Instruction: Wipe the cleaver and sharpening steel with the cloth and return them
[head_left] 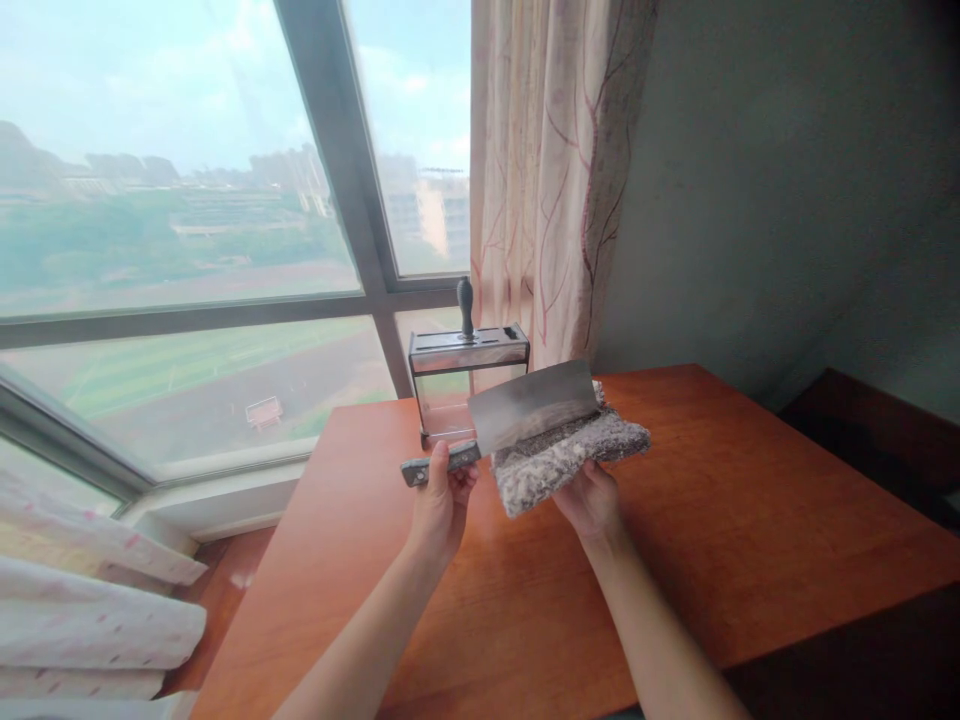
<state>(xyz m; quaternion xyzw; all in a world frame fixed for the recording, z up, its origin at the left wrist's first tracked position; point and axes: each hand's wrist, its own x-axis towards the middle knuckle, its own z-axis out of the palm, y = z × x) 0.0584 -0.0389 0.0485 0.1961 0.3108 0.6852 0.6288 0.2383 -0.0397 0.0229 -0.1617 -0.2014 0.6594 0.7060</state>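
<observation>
My left hand (442, 500) is closed around the dark handle of a cleaver (534, 402). Its broad grey blade points right, with the lower edge against a fluffy grey-and-white cloth (559, 465). My right hand (592, 497) supports that cloth from below, folded along the blade; most of its fingers are hidden under the fabric. Both hands are raised over the table. Just behind the cleaver stands a clear-sided knife block (469, 350) with a slotted metal top, and a dark handle (465, 305) sticks up out of it.
The brown wooden table (750, 520) spreads under both arms. Large windows (187, 200) line the left and back. A patterned curtain (562, 180) hangs behind the table, and another curtain (90, 620) lies at lower left. A dark wooden piece (862, 420) stands beyond the right edge.
</observation>
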